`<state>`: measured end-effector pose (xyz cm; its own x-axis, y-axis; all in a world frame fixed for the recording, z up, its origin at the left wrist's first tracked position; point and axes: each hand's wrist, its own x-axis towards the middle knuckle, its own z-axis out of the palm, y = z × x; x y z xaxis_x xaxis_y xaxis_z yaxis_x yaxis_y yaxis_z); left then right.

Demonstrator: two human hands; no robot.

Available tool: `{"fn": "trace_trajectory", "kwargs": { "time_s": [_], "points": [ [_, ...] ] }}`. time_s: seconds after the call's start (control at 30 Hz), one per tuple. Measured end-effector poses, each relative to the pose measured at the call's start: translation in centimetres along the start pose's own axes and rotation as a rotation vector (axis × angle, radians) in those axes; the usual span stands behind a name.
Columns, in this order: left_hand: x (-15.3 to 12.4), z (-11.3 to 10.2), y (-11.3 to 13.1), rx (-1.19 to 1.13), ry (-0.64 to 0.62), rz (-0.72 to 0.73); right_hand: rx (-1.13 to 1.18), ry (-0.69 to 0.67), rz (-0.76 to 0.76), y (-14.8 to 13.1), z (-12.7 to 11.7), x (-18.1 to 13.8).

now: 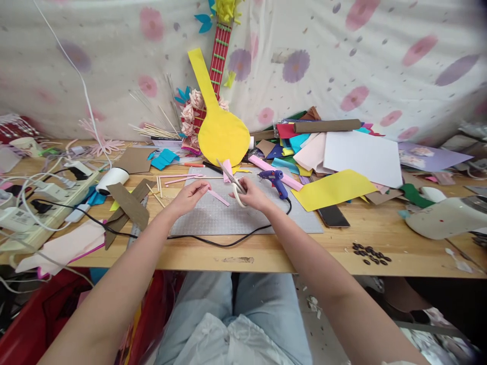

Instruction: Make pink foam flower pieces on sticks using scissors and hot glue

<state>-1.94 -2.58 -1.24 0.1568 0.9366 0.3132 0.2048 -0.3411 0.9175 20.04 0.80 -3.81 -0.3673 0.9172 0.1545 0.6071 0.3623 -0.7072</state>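
Pinching with left fingers [206, 186] a pink strip [219, 198] by its end over the mat [213, 220], gripping scissors [235, 184] there with right fingers [244, 189]; probably handling something light, bendy, easily creased, best holding near one end.

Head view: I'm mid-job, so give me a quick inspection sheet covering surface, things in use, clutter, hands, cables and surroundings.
Surface: wooden table with a grey gridded mat in front of the person.
Things in use: pink strip, scissors; glue gun to the right on the mat.
Clutter: coloured sheets piled at back right, phone by the mat's right edge, dark beads near the table's front edge.
Hands: left hand pinches the pink strip; right hand grips the scissors.
Cables: black cable from the glue gun passes the mat's front edge; white cables tangle around the power strip.
Surroundings: flower-print curtain behind.
Other people: nothing seen.
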Motion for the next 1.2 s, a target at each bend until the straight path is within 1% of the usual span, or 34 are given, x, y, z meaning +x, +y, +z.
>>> {"fn": "trace_trajectory", "kwargs": {
  "time_s": [0.07, 0.17, 0.27, 0.37, 0.47, 0.6, 0.73, 0.87, 1.07, 1.2],
  "points": [
    [-0.1, 0.2, -0.3, 0.014, 0.004, 0.046, -0.124, 0.044, -0.079, -0.8, 0.1, -0.4],
    [-0.1, 0.4, -0.6, 0.014, 0.049, 0.087, -0.292, 0.051, -0.242, -1.9, 0.5, -1.0],
    [-0.2, 0.4, -0.6, -0.026, 0.075, 0.072, -0.387, 0.073, -0.301, -2.5, 0.9, -1.2],
    [-0.1, 0.4, -0.6, -0.029, 0.065, 0.06, -0.438, 0.088, -0.291, -2.8, 1.4, -1.2],
    [0.0, 0.5, -0.9, 0.035, 0.072, 0.077, -0.465, 0.11, -0.274, -3.1, 1.7, -1.1],
    [0.1, 0.4, -1.5, 0.161, 0.043, 0.148, -0.492, 0.149, -0.272, -3.6, 1.9, -1.0],
    [0.0, 0.5, -1.8, 0.208, 0.043, 0.196, -0.494, 0.123, -0.26, -3.8, 2.0, -1.2],
    [-0.1, 0.6, -1.9, 0.199, 0.037, 0.175, -0.48, 0.083, -0.254, -3.7, 2.1, -1.4],
    [0.0, 0.7, -1.8, 0.207, 0.073, 0.101, -0.537, 0.086, -0.233, -3.6, 2.2, -1.3],
    [-0.1, 0.7, -1.5, 0.246, 0.05, 0.104, -0.575, 0.064, -0.188, -3.2, 2.1, -1.2]
  ]
}}
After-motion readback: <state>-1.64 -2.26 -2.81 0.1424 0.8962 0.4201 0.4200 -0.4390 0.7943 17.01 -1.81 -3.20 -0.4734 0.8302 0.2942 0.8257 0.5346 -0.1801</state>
